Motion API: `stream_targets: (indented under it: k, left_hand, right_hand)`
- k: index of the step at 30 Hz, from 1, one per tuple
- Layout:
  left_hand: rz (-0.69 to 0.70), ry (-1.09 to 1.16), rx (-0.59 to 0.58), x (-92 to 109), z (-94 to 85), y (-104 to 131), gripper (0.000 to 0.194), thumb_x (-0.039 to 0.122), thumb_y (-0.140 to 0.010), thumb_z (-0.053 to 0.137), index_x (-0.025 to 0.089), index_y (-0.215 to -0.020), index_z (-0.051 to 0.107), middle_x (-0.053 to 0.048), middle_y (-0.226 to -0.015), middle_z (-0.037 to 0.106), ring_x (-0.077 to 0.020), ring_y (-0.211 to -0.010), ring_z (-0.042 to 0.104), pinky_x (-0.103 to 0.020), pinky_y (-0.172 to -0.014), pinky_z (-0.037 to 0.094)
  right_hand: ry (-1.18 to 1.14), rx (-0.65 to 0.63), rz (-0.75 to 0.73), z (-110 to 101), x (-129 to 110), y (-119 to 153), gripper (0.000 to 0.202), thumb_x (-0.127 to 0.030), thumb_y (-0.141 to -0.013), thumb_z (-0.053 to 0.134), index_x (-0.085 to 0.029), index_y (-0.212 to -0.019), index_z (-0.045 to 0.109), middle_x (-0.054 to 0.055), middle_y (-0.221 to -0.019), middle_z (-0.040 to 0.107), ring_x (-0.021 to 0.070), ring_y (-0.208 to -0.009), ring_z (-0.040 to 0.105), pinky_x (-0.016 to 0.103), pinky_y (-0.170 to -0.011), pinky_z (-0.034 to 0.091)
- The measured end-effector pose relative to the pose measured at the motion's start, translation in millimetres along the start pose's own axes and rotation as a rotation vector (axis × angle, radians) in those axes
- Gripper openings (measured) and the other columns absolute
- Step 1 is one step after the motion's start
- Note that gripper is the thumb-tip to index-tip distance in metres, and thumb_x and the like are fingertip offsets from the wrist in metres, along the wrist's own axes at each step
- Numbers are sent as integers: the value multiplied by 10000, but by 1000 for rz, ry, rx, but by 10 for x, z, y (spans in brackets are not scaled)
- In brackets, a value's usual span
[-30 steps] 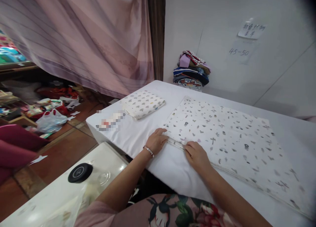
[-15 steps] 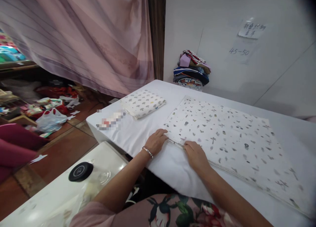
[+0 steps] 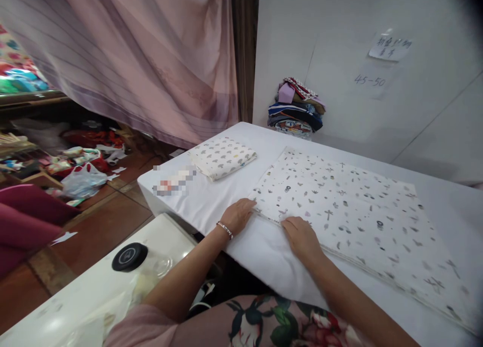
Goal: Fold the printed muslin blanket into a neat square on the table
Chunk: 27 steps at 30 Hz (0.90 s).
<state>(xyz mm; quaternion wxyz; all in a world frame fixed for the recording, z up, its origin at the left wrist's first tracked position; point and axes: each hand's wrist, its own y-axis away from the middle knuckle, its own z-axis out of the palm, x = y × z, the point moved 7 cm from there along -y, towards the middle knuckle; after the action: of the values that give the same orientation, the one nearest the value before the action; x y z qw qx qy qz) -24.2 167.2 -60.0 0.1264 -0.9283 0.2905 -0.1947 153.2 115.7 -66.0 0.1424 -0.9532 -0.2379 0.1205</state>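
Observation:
A large white cloth [image 3: 362, 221] with small grey prints lies flat in layers on the white-covered table [image 3: 260, 251]. At its near left corner my left hand [image 3: 237, 217], with a bracelet at the wrist, has its fingers closed on the edge. My right hand [image 3: 301, 236] grips the same near edge a little to the right, its thumb and fingers pinched on the cloth. Beyond my left hand, a folded cream cloth [image 3: 224, 158] with grey shapes rests on the table, beside a small blurred-out item [image 3: 175, 180].
A pile of folded clothes [image 3: 296, 108] stands behind the table by the wall. On a white surface [image 3: 71, 286] at the lower left sits a black round object [image 3: 129, 257]. A pink curtain [image 3: 169, 60] hangs at the back. Bags [image 3: 85, 178] lie on the floor.
The view has shifted slightly to the left, so things appear a little further right. Both hands stay on the cloth edge with hardly any movement.

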Motion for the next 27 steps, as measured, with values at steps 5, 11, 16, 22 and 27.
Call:
stream_targets:
  k: [5, 11, 16, 22, 27]
  left_hand:
    - [35, -31, 13, -22, -69, -26, 209, 160, -853, 402, 184, -932, 594, -59, -991, 598, -177, -1000, 485, -318, -852, 438]
    - [-48, -85, -47, -102, -67, -35, 228, 154, -846, 403, 203, -916, 614, -44, -1012, 589, -173, -980, 492, -298, -791, 461]
    - [-121, -75, -16, -123, -73, -11, 262, 238, -815, 445, 233, -1037, 585, -45, -1108, 540, -179, -988, 508, -316, -821, 460]
    - [-219, -26, -119, -251, 8, -55, 344, 388, -803, 404, 241, -1034, 613, -51, -1197, 504, -227, -1060, 504, -350, -849, 462]
    - [-422, 158, -139, -455, -20, -113, 478, 505, -746, 416, 198, -1075, 580, -51, -1152, 563, -229, -1024, 548, -342, -905, 429]
  right_hand:
    - [1, 11, -16, -3, -1, 3, 273, -83, -843, 377, -166, -973, 603, 67, -978, 591, 192, -867, 474, 299, -751, 376]
    - [1, 32, -17, 17, -10, -7, 237, -143, -869, 386, -180, -948, 607, 69, -948, 583, 191, -845, 473, 302, -739, 362]
    - [-54, -10, 15, -29, -86, -46, 193, -169, -863, 416, -189, -886, 606, 58, -897, 581, 187, -819, 479, 305, -713, 362]
    - [-323, 114, 135, -440, 310, 52, 255, -181, -830, 433, -218, -1038, 575, 45, -1057, 574, 168, -972, 500, 296, -838, 407]
    - [-56, 240, 648, -975, 1754, 806, 324, -312, -858, 379, -191, -1081, 580, 77, -1157, 558, 233, -1098, 474, 399, -944, 362]
